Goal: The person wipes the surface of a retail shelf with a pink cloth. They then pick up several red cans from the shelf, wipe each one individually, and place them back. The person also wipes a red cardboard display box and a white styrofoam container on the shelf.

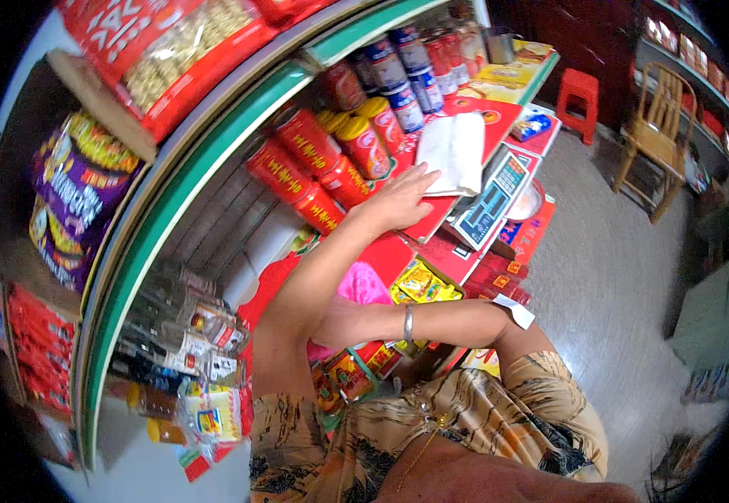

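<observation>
My left hand (pixel 399 200) reaches across the red counter (pixel 430 220), palm down. Its fingertips touch the near edge of a white paper pad or book (pixel 451 154) lying there. Across my body bends my right arm, a silver bracelet (pixel 408 324) at the wrist. My right hand (pixel 342 322) is mostly hidden behind my left forearm, beside a bright pink cloth or bag (pixel 366 284); its grip is not visible. Just right of the pad sits a price-computing scale (pixel 490 198) with a keypad. A white patch (pixel 514 311) sticks to my right elbow.
Red cans (pixel 301 163), yellow-lidded canisters (pixel 364 144) and blue-and-white tins (pixel 396 75) line the counter's left. A green-edged shelf (pixel 194 170) curves along the left. Yellow packets (pixel 424 283) lie below the counter. A red stool (pixel 578 104) and bamboo chair (pixel 657 138) stand beyond.
</observation>
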{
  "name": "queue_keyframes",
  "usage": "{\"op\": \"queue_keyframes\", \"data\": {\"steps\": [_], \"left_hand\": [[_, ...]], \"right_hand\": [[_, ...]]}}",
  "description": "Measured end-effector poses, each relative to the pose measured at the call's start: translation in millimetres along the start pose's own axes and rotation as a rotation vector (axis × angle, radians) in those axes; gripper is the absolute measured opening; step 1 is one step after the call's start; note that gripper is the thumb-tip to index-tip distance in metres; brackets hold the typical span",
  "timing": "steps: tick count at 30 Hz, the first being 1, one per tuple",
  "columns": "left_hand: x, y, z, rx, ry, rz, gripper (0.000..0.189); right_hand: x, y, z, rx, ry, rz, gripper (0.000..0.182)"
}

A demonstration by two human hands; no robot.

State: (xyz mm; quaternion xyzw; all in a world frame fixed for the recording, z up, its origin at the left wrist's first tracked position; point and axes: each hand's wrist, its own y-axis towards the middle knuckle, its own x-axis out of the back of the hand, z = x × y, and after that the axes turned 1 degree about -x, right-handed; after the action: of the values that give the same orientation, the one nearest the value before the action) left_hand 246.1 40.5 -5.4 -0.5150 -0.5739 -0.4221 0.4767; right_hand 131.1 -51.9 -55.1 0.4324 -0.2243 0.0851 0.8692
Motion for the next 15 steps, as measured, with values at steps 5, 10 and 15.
{"op": "queue_keyframes", "data": {"steps": [5,10,15], "left_hand": [[41.0,-59.7,-37.0,-0.059,-0.026,-0.013,0.06],[65.8,-190.2,-65.6,-0.119,0.108,-0.377,0.044],[59.7,-330.6,-80.4,0.332,0.002,-0.443,0.044]], "right_hand": [[4.2,-1.3,-7.2,-0.081,-0.157,0.198,0.039],[34.2,-0.6,20.7,-0.305,-0.255,0.441,0.035],[55.7,-1.6,-3.8,-0.082,-0.687,0.366,0.036]]}}
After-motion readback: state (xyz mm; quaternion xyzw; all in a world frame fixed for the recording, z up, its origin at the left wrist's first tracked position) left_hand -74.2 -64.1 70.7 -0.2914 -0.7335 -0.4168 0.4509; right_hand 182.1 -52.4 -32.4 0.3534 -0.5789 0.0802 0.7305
